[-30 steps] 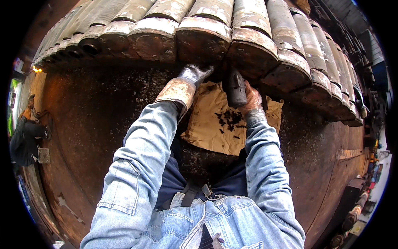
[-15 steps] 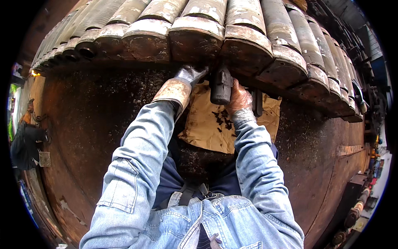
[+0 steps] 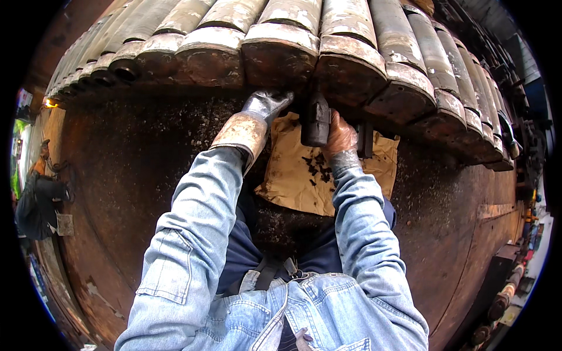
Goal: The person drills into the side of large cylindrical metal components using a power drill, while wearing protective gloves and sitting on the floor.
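My right hand (image 3: 341,136), in a reddish-brown stained glove, is closed on a hammer (image 3: 317,126) with a thick, dark, rounded head. The head points up toward the dark gap under the row of metal blocks (image 3: 278,58); its handle is mostly hidden by the hand. Just left of the hammer, my left hand (image 3: 266,105) wears a dark, shiny glove with a worn, pale leather cuff. Its fingers are curled together close below the blocks. Whatever they grip is lost in shadow.
Brown paper (image 3: 298,181) with dark flakes lies beneath my hands. A dark metal bar (image 3: 365,140) stands beside my right hand. The blocks carry long grey cylinders (image 3: 345,20) across the far side. A dark bundle (image 3: 38,199) hangs at the far left above the rusty metal floor (image 3: 117,193).
The hammer head has shifted slightly right and turned a little. My left hand has moved a touch to the left. Both hands keep their closed grip.
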Demonstrator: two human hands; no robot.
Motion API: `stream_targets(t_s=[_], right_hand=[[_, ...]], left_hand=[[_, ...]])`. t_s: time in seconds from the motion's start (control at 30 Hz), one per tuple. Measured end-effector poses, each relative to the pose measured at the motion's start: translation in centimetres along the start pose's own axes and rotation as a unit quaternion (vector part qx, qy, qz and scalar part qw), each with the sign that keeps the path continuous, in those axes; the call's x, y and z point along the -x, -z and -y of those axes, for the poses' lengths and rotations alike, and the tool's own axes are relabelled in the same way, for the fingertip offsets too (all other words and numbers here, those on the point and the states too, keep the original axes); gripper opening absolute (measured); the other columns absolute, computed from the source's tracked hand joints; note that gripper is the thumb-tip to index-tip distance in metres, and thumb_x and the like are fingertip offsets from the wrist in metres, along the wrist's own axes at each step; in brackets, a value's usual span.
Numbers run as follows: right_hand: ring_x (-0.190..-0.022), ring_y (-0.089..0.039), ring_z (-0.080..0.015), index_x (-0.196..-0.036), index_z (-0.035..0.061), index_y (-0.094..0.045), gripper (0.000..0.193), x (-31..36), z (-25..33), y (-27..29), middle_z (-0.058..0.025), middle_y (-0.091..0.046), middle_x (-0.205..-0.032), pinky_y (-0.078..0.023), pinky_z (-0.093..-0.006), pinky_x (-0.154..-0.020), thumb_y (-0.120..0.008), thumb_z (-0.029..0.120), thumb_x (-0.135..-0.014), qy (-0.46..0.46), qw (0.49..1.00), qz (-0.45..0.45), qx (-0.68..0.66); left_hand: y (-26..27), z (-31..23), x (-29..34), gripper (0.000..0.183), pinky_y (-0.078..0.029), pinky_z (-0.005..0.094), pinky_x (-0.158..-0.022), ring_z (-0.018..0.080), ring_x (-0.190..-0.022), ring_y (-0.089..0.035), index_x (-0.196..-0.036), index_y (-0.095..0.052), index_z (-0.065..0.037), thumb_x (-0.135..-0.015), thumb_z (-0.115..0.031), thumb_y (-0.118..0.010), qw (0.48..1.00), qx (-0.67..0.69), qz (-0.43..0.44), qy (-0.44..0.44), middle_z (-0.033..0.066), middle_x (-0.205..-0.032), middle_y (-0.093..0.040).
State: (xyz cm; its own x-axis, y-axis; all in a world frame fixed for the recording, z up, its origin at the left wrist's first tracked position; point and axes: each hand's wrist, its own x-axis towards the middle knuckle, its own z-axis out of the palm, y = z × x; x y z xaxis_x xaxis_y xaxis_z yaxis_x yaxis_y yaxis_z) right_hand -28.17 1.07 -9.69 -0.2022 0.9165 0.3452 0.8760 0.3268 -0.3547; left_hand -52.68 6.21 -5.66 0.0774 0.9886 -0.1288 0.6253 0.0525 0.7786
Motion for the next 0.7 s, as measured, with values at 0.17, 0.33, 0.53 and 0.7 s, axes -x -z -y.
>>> stream_targets(t_s=[0.17,0.33,0.53,0.7], right_hand=[[-0.076,-0.068,-0.0402,-0.123,0.0055,-0.050,0.064,0.1,1.3,-0.3,-0.0195,-0.067,-0.085,-0.055,-0.0484,-0.067,-0.082,0.017,-0.069,0.007,0.999,-0.023,-0.034],[-0.079,-0.068,-0.0429,-0.124,0.0078,-0.051,0.058,0.2,1.1,-0.4,-0.0201,-0.068,-0.088,-0.055,-0.0497,-0.069,-0.080,0.021,-0.075,-0.012,0.995,-0.051,-0.080],[-0.086,-0.070,-0.0421,-0.123,0.0091,-0.057,0.051,0.1,2.1,1.3,-0.0204,-0.072,-0.093,-0.056,-0.0493,-0.073,-0.078,0.023,-0.078,-0.081,0.988,0.017,-0.128],[-0.088,-0.070,-0.0410,-0.121,0.0081,-0.059,0.048,-0.2,3.4,3.4,-0.0201,-0.072,-0.090,-0.056,-0.0486,-0.075,-0.078,0.024,-0.079,-0.096,0.988,0.063,-0.098]], left_hand=[[-0.1,1.5,-0.4,0.068,-0.048,0.0392,-0.103,0.0327,-0.118,-0.064,-0.127,-0.066,-0.002,-0.088,-0.058,-0.067,0.998,-0.059,-0.003,-0.034,0.0192,-0.126,-0.068],[0.5,-0.5,0.9,0.068,-0.048,0.0385,-0.102,0.0324,-0.118,-0.064,-0.126,-0.066,-0.002,-0.088,-0.058,-0.068,0.999,0.021,0.004,0.027,0.0193,-0.126,-0.069],[1.2,-0.6,0.6,0.065,-0.049,0.0366,-0.101,0.0277,-0.117,-0.064,-0.128,-0.066,-0.003,-0.089,-0.055,-0.069,0.998,0.033,0.018,0.058,0.0174,-0.128,-0.068],[0.8,0.2,-0.3,0.061,-0.049,0.0354,-0.099,0.0231,-0.114,-0.065,-0.130,-0.066,-0.005,-0.090,-0.051,-0.071,1.000,0.002,-0.001,0.027,0.0140,-0.128,-0.069]])
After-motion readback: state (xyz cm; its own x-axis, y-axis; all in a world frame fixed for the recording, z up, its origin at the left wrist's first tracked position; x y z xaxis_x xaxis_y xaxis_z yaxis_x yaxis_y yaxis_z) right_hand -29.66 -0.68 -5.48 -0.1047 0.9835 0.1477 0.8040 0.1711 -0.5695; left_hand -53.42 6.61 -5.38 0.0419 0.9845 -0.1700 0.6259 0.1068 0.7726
